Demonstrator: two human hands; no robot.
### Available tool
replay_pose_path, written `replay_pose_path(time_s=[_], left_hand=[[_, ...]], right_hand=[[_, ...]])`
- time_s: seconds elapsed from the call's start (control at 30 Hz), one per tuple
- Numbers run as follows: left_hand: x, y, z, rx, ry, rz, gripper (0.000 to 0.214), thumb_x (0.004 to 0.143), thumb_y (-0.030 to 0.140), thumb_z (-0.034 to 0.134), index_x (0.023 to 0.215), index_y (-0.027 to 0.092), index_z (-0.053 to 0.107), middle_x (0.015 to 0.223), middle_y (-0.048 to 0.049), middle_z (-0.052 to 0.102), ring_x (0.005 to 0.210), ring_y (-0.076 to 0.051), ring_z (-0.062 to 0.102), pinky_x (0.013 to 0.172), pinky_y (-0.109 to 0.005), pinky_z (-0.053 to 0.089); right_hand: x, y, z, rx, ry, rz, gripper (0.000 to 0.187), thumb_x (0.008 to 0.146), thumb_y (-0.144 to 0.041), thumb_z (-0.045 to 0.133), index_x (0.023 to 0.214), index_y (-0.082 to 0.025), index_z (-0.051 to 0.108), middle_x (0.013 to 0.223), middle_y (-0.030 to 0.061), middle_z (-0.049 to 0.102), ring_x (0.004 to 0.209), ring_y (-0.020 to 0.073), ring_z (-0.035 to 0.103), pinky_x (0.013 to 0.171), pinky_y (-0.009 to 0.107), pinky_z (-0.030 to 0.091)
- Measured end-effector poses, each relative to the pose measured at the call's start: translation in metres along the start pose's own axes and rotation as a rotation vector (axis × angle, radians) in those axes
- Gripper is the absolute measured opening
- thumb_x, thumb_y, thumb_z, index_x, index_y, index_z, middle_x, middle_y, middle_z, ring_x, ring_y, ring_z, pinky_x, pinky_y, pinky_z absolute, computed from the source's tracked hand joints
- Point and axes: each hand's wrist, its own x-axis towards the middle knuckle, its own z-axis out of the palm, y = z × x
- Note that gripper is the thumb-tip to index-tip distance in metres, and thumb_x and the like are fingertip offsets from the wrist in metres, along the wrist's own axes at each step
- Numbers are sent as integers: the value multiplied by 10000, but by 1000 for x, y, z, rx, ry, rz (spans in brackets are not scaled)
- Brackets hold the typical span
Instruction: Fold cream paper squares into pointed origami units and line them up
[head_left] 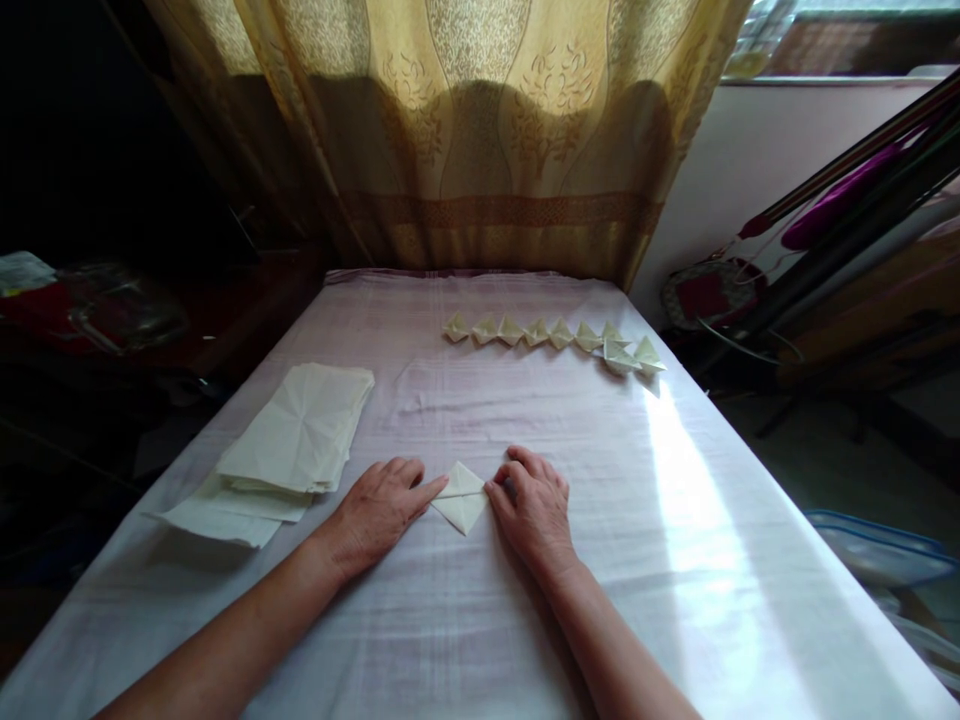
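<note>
A small cream paper folded into a diamond (460,512) lies on the cloth between my two hands, a crease line running across its middle. The index finger of my left hand (382,508) rests on its left corner, with the other fingers curled in. At the right corner, the thumb of my right hand (534,505) touches the paper while its fingers bend inward. Left of my left hand lies a stack of creased cream paper sheets (296,425), the lower sheets sticking out toward me. Parts of my fingertips are hidden.
Several folded paper pieces with raised points (536,333) stand in a row at the table's far right. A pale plaid cloth (420,620) covers the table. Behind hangs a gold curtain (480,130). A blue-rimmed plastic container (881,545) sits beyond the right edge.
</note>
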Motion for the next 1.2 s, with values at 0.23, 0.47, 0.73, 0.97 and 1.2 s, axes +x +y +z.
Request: replay_pose_path(time_s=[0.23, 0.47, 0.73, 0.97, 1.2], left_hand=[[-25, -11, 3, 7, 19, 88, 396, 947, 231, 501, 1325, 339, 543, 1280, -51, 568, 1134, -232, 515, 936, -370, 417], [-17, -11, -11, -72, -37, 104, 329, 954, 311, 505, 1268, 304, 604, 1223, -65, 604, 1091, -238, 547, 927, -382, 438], [-10, -12, -16, -118, -54, 111, 293, 938, 301, 550, 1217, 307, 637, 1158, -49, 621, 1049, -229, 569, 902, -369, 451], [-12, -13, -11, -184, -9, 82, 281, 926, 284, 564, 1191, 315, 653, 1147, -47, 624, 1040, -219, 567, 896, -357, 445], [8, 10, -12, -181, -2, -62, 167, 945, 262, 529, 941, 216, 690, 1112, -52, 646, 1022, -220, 588, 898, -381, 433]], right_hand=[[-1, 1, 1, 3, 2, -8, 40, 836, -256, 645, 808, -227, 644, 1234, 59, 618, 1146, 266, 522, 966, 425, 298], [-1, -2, 5, -54, 23, -26, 48, 841, -264, 627, 838, -223, 653, 1234, 82, 616, 1141, 286, 529, 968, 450, 321], [-1, -29, 28, -99, -17, -79, 405, 808, -335, 664, 1187, -198, 618, 1408, 164, 506, 1335, 356, 387, 1065, 545, 267], [2, -8, 15, -138, -42, -39, 356, 831, -285, 636, 1178, -207, 638, 1405, 155, 514, 1335, 364, 400, 1052, 538, 325], [-3, 11, 16, -103, 49, -81, 391, 804, -62, 500, 1118, -225, 666, 1334, 112, 572, 1299, 308, 442, 1034, 483, 366]])
